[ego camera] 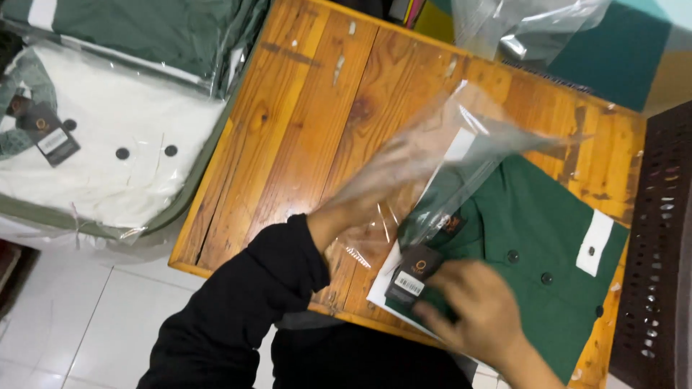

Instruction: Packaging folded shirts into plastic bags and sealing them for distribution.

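A folded green shirt [533,230] with dark buttons and a white cuff lies on the wooden table [303,122], on a white sheet. My left hand [375,191] is inside a clear plastic bag [461,137] and holds it open above the shirt's collar end. My right hand [479,310] presses on the near edge of the shirt, beside a dark hang tag [412,272]. The left arm wears a black sleeve.
To the left, a pile of bagged shirts: a white one with dark buttons [108,151] and a green one [144,29] behind it. More clear plastic [526,29] lies at the table's far edge. A dark perforated panel [659,245] stands at the right. White tiled floor below.
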